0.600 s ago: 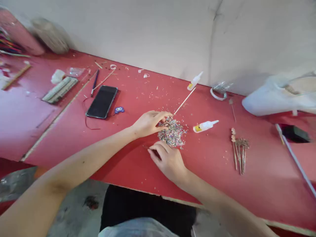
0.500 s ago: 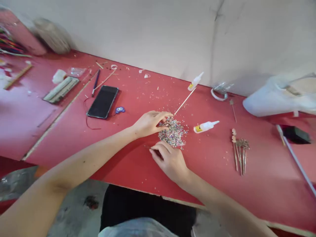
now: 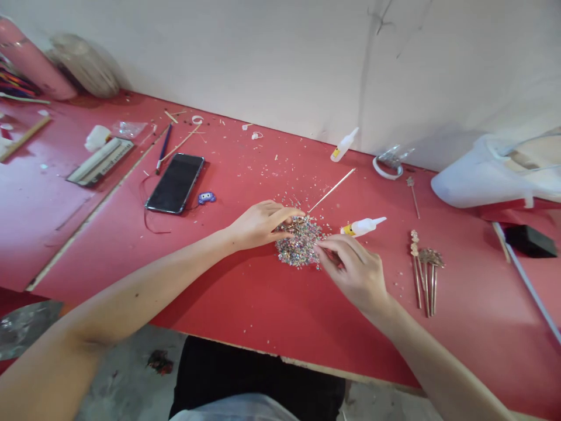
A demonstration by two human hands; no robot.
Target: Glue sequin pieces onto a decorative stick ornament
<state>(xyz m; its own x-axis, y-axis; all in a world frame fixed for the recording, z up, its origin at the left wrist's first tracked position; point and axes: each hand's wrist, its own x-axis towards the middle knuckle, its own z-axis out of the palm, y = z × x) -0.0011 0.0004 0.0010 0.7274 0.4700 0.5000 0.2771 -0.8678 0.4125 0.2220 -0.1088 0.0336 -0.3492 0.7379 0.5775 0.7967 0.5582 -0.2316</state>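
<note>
A heap of tiny, glittering, multicoloured stones (image 3: pixel 298 251) lies on the red surface (image 3: pixel 214 298). The left hand (image 3: pixel 259 225) curves over its far-left edge, nearest the slender, pale stick (image 3: pixel 332 191) slanting away rightward beyond the heap. The right hand (image 3: pixel 360 273) bunches at its right edge. Fingers hide whether either grips anything; I cannot tell.

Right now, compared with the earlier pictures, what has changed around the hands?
The right hand has moved right and slightly away from the person, from the near edge of the glittering multicoloured pile of small pieces to its right side; its hold is unclear. The slim pale stick at the left hand has swung its far end rightward. The left hand and black rectangular phone stayed put.
</note>
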